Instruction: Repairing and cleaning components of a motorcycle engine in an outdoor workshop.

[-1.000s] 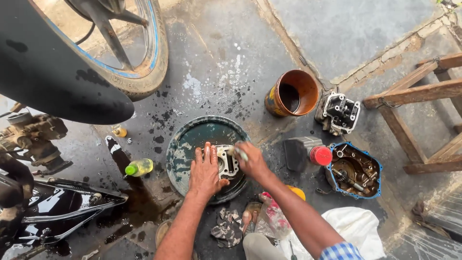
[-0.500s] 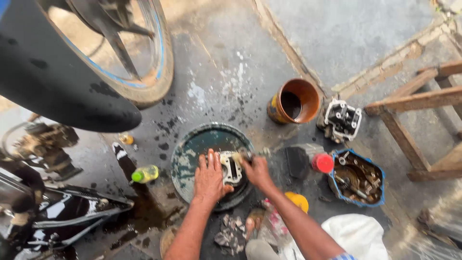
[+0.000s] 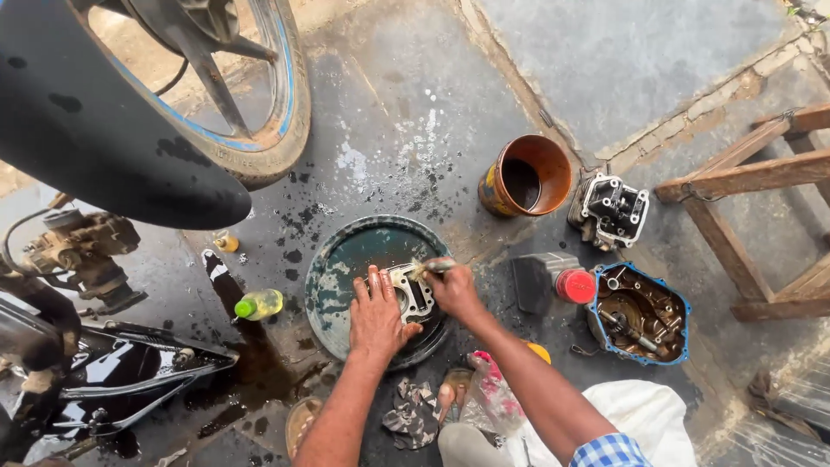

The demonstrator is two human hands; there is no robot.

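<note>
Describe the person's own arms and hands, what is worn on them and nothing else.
Both forearms are bare. The left hand and right hand wear no gloves, and no watch or rings show. On the right arm a short sleeve in blue-and-white check ends above the elbow. The left arm shows no sleeve before it leaves the picture.

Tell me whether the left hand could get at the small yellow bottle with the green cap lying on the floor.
Probably yes. The left hand rests on the metal engine part in the round pan, and the bottle lies just outside the pan's left rim, with only wet floor between them.
</note>
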